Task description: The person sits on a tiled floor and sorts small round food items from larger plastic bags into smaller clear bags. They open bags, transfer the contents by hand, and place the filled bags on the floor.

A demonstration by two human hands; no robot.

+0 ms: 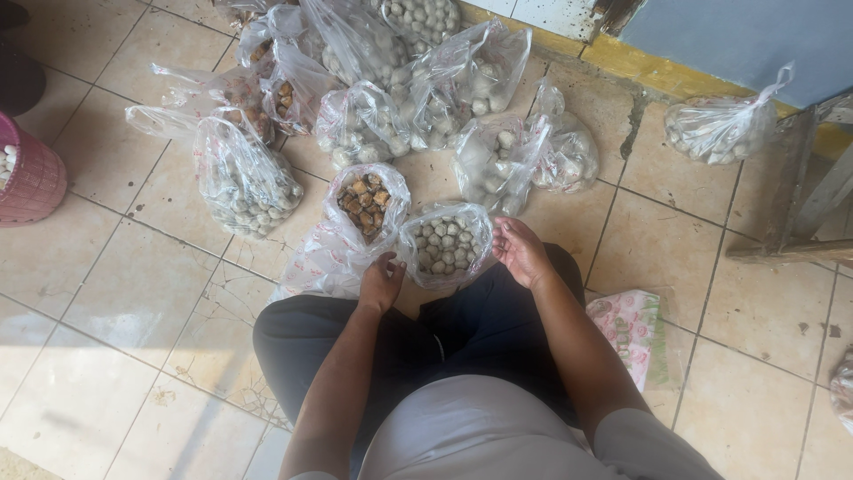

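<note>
A small clear plastic bag filled with grey-white round balls sits open on the tiled floor right in front of my knees. My left hand pinches the bag's left rim. On the other side, my right hand holds the right rim with its fingers curled. Just to the left stands a second open bag with brown fried cubes. I am squatting, dark trousers below my arms.
Several more clear bags of pale balls and brown pieces crowd the floor beyond. One tied bag lies by a metal frame at right. A pink basket stands at left, a patterned packet by my right knee.
</note>
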